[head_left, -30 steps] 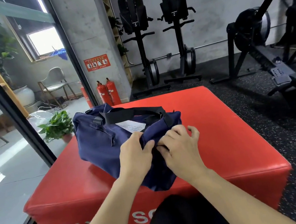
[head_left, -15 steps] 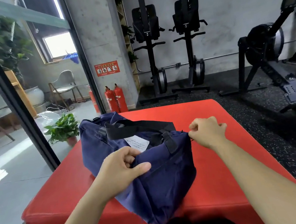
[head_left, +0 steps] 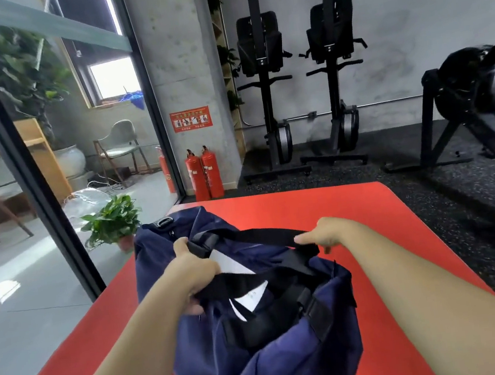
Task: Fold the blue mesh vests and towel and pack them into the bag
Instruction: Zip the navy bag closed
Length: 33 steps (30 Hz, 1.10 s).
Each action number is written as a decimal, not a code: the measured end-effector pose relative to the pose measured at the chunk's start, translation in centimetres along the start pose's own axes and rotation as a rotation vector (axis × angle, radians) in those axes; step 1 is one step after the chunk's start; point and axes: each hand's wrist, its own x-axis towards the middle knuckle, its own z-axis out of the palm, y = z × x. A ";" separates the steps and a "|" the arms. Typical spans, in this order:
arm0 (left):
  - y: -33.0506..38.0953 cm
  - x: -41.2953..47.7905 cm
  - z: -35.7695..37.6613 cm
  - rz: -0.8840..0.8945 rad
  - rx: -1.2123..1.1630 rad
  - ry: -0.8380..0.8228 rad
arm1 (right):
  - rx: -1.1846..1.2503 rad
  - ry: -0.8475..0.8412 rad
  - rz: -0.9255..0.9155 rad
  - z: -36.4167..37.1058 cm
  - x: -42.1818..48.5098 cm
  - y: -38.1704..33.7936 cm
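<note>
Gripping black straps [head_left: 262,236] of bag [head_left: 263,361]: left hand [head_left: 195,274], right hand [head_left: 326,235].

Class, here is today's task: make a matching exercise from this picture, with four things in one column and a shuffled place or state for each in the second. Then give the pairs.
Column one
1. bag
2. fire extinguishers
3. potted plant
4. left hand

Column two
A. green, left of the red block
B. grips a black strap
C. lies on the red block
D. stand beside the concrete pillar

Pairs: 1-C, 2-D, 3-A, 4-B
</note>
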 end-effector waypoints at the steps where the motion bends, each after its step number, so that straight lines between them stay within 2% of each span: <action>1: 0.0 0.7 0.1 0.001 0.009 0.000 | 0.016 -0.045 0.004 0.2 0.4 -0.2; 6: 0.1 3.1 0.6 0.105 0.209 0.120 | 0.088 -0.104 0.012 0.9 2.9 -1.1; 10: 0.6 4.0 1.0 0.109 0.162 0.095 | -0.065 -0.084 -0.008 0.8 2.9 -2.2; 14: 1.8 4.6 1.1 0.150 0.132 0.083 | -0.020 -0.136 -0.013 0.6 2.2 -2.5; 16: 2.0 4.7 1.1 0.157 0.110 0.072 | -0.106 -0.147 -0.019 1.1 1.9 -2.6; 18: 1.8 4.7 1.2 0.166 0.098 0.067 | -0.194 -0.098 -0.041 1.5 1.5 -3.0; 22: 2.0 5.3 1.2 0.219 0.128 0.067 | -0.160 -0.050 -0.093 0.1 -0.9 -3.6; 33: 9.2 5.0 5.6 0.560 0.293 -0.149 | -0.008 0.008 -0.033 0.5 -8.5 -1.2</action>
